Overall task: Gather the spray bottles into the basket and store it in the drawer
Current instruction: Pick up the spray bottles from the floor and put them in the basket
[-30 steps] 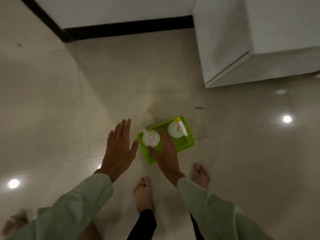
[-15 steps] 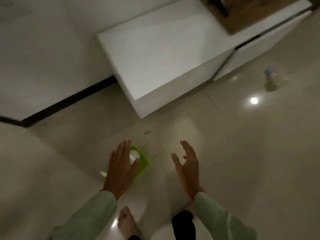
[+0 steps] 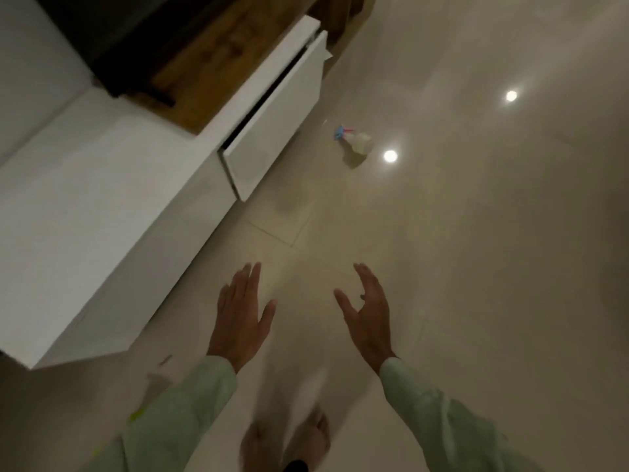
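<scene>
Both hands hang over the pale tiled floor [image 3: 476, 267] with nothing in them. The left hand [image 3: 240, 318] is flat, palm down, its fingers stretched forward and nearly side by side, the thumb angled out to the right. The right hand [image 3: 367, 315] is turned more on edge, fingers loosely extended and a little curved, thumb spread to the left; it touches nothing. Pale green sleeves [image 3: 439, 413] cover both forearms, and a blurred bare foot [image 3: 306, 437] shows at the near edge between them.

A spray bottle [image 3: 355, 139] with a blue and pink head stands on the floor far ahead, slightly right of the hands and well apart from them, just beside a bright light reflection. The basket cannot be made out with certainty.

On the left runs a low white cabinet [image 3: 102, 216], its long edge slanting from near left to far centre. Beyond it a white drawer [image 3: 275, 120] stands ajar, a dark gap along its top. Bare floor lies open from the hands to the bottle and across the whole right side.
</scene>
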`<act>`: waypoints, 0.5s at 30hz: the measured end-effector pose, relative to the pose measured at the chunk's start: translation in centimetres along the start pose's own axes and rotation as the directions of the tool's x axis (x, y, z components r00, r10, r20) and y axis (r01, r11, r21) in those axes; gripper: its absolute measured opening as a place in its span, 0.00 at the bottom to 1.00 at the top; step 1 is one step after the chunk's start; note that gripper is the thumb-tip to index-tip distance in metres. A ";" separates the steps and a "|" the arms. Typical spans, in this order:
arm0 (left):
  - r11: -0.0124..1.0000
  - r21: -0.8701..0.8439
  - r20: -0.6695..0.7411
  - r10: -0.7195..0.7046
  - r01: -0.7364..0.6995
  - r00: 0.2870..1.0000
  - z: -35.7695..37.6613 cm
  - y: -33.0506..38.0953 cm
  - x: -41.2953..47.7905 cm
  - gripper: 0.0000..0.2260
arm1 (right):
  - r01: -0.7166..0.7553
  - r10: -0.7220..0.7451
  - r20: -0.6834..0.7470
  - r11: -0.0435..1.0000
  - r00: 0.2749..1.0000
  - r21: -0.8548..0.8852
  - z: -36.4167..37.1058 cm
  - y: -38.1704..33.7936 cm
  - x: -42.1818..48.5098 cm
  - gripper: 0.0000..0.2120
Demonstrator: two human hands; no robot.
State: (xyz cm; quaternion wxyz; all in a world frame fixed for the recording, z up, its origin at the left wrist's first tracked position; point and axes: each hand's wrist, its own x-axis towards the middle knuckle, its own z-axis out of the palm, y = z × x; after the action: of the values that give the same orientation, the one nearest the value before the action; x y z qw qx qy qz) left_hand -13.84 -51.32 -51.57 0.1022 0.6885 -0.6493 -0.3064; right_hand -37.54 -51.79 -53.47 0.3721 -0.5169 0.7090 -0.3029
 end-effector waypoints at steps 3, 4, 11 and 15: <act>0.997 0.020 0.013 0.080 -0.080 0.997 0.1 4.6 6.1 0.31 | -0.018 0.017 -0.041 1.000 0.999 -0.020 -3.7 0.0 5.2 0.32; 0.995 0.022 0.023 0.096 -0.097 0.995 0.2 6.1 8.2 0.31 | -0.025 0.024 -0.049 0.999 0.999 -0.030 -4.8 -0.1 7.0 0.32; 0.987 0.020 0.061 0.156 -0.158 0.986 -0.3 14.2 25.8 0.31 | -0.093 0.091 -0.027 0.991 0.995 -0.100 -10.1 -0.9 22.9 0.35; 0.987 0.023 0.077 0.155 -0.157 0.985 -0.5 17.0 36.4 0.31 | -0.116 0.115 -0.021 0.983 0.993 -0.141 -11.1 -1.4 33.1 0.36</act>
State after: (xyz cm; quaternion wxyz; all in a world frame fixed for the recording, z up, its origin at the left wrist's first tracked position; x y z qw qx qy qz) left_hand -28.88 -88.57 -52.55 0.0913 0.6250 -0.7090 -0.3135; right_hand -52.47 -83.44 -53.47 0.3469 -0.4981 0.7598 -0.2328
